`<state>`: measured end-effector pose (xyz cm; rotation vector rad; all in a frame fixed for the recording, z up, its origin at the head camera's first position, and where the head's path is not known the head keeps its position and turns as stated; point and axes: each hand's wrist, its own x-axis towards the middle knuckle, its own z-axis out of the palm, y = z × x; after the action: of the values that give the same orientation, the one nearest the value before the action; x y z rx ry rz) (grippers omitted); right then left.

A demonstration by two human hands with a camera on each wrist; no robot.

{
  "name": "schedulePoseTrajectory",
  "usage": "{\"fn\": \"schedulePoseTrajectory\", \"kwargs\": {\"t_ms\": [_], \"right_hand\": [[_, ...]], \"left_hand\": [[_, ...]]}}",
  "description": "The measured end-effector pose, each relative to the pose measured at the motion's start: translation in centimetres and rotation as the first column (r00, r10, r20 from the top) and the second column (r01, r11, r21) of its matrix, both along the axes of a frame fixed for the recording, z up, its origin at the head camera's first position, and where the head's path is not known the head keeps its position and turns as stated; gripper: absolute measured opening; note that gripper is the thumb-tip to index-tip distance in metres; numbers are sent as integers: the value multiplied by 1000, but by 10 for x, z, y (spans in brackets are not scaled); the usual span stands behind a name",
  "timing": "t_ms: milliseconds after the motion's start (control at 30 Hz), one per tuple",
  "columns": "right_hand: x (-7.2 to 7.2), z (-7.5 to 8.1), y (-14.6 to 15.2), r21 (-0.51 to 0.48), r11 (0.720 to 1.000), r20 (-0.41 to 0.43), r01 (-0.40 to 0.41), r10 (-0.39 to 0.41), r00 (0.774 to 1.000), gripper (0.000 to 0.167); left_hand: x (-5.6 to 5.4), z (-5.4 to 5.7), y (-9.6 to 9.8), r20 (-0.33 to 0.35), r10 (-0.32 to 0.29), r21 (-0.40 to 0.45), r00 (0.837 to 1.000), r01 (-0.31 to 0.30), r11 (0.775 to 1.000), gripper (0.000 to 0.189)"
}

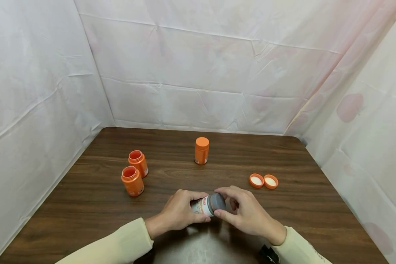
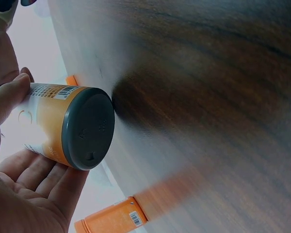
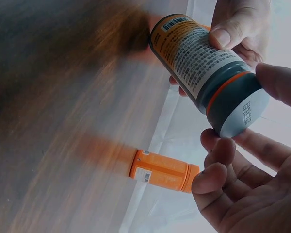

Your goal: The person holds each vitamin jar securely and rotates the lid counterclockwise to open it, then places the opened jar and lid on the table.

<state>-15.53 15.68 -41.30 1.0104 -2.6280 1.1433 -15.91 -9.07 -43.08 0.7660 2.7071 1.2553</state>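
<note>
A grey bottle (image 1: 202, 206) with a white-and-orange label lies tilted on its side in the air, close over the table's front part. My left hand (image 1: 178, 212) grips its body, thumb on one side and fingers on the other. With thumb and fingers, my right hand (image 1: 245, 212) pinches the grey cap (image 1: 218, 201) at the other end. The cap sits on the neck, and an orange ring (image 3: 226, 91) shows beside it in the right wrist view. The flat base (image 2: 89, 128) of the bottle faces the left wrist camera.
Two uncapped orange bottles (image 1: 132, 182) stand at the left of the wooden table (image 1: 85, 183). A capped orange bottle (image 1: 202, 152) stands at the back middle. On the right, two orange lids (image 1: 256, 180) lie side by side, white insides up. White sheets (image 1: 198, 66) enclose the table.
</note>
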Motion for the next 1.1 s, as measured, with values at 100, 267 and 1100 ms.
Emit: {"fn": "schedulePoseTrajectory", "kwargs": {"t_ms": [100,267,1100], "right_hand": [[0,0,1,-16,999,-22,-30,29,999,49],[0,1,2,-42,995,-69,-92,89,994,55],[1,3,-3,-13,997,-35,80,-81,996,51]], "left_hand": [[0,0,0,6,-2,2,1000,2,1000,47],[1,-1,-1,4,-2,0,1000,2,1000,49],[1,-1,0,-5,14,-3,1000,-14,1000,48]]}}
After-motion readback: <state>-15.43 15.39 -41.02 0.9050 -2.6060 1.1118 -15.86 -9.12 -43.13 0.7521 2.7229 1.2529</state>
